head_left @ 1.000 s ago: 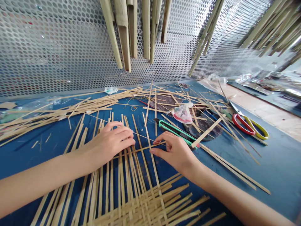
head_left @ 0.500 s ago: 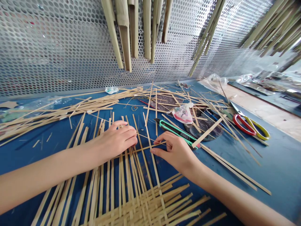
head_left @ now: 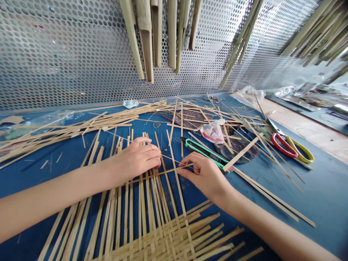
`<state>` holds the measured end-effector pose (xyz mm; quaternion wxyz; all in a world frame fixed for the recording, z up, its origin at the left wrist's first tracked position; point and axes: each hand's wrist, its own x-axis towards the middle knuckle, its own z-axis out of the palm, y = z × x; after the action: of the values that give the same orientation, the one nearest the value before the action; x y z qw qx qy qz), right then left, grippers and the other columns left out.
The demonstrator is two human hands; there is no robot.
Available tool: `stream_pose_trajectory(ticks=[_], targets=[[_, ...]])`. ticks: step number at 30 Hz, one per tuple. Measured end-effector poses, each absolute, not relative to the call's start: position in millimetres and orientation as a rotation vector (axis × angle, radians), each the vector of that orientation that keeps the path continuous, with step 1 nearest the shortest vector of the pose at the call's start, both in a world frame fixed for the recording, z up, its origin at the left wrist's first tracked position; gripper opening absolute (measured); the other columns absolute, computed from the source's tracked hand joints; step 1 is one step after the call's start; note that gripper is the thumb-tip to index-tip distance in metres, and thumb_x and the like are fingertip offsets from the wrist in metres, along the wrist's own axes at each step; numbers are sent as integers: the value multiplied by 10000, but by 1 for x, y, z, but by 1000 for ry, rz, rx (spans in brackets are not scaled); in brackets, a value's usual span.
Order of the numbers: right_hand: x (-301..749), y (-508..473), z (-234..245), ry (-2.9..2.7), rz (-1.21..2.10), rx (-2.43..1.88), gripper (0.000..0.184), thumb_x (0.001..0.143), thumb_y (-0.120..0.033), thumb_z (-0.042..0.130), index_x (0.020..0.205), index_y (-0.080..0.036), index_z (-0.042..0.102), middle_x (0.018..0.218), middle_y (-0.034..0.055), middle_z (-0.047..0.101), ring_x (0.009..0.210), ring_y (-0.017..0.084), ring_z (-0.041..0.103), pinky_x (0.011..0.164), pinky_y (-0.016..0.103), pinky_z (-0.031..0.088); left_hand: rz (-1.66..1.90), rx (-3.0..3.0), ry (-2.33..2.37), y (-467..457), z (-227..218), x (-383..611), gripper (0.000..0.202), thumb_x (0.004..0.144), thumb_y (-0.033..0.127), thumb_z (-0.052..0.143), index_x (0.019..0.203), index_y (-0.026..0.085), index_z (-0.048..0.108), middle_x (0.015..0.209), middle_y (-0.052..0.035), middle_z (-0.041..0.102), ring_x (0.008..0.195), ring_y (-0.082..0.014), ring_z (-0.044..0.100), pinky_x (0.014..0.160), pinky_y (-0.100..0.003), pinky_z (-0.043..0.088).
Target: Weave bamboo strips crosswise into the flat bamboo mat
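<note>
A partly woven mat of bamboo strips (head_left: 154, 241) lies at the bottom centre, its long loose strips fanning away from me. My left hand (head_left: 143, 156) rests across these upright strips, fingers bent down around several of them; its fingertips are partly hidden. To the right, my right hand (head_left: 202, 172) pinches the end of a thin crosswise bamboo strip (head_left: 170, 170) between thumb and fingers. That strip passes among the upright ones toward my left hand. Just beyond my right hand lies a green utility knife (head_left: 205, 150), not touched by the fingers.
Scissors with red and yellow handles (head_left: 292, 146) lie at the right. Loose bamboo strips (head_left: 116, 121) are heaped along the back, near a small plastic bag (head_left: 212, 131). A perforated metal panel (head_left: 81, 54) stands behind, with split bamboo pieces (head_left: 145, 47) hanging before it.
The whole view has shifted slightly, so everything sits a little farther right. Both hands keep nearly the same pose and the same hold on the strips.
</note>
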<state>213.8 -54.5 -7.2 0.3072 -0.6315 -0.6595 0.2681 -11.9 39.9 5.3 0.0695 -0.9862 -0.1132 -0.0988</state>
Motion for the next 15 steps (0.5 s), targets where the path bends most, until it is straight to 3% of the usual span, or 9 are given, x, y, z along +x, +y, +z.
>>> stream_pose_trajectory(ticks=[4,12,15], targets=[[213,-54,-6,-1748,716,-1675,101,814,-81,685,838,-177,700,654,-47,550,519,103,389,503,230,311,-328,-2998,-327,41,7,-12,379,1015,57,268,924,214,600,974,14,729,1085,-148,619,1086,-401,248],[214,-54,-8,-1756,711,-1663,119,813,-63,673,830,-178,699,666,-43,558,516,102,381,505,228,308,-382,-3023,-310,43,7,-12,381,1027,79,265,912,217,600,1008,12,721,1055,-125,621,1065,-369,249],[214,-54,-9,-1754,717,-1653,116,814,-63,674,832,-175,698,682,-40,563,520,100,379,510,228,307,-421,-2991,-263,45,6,-13,376,1037,124,275,897,218,611,991,4,715,988,-144,621,952,-339,320]])
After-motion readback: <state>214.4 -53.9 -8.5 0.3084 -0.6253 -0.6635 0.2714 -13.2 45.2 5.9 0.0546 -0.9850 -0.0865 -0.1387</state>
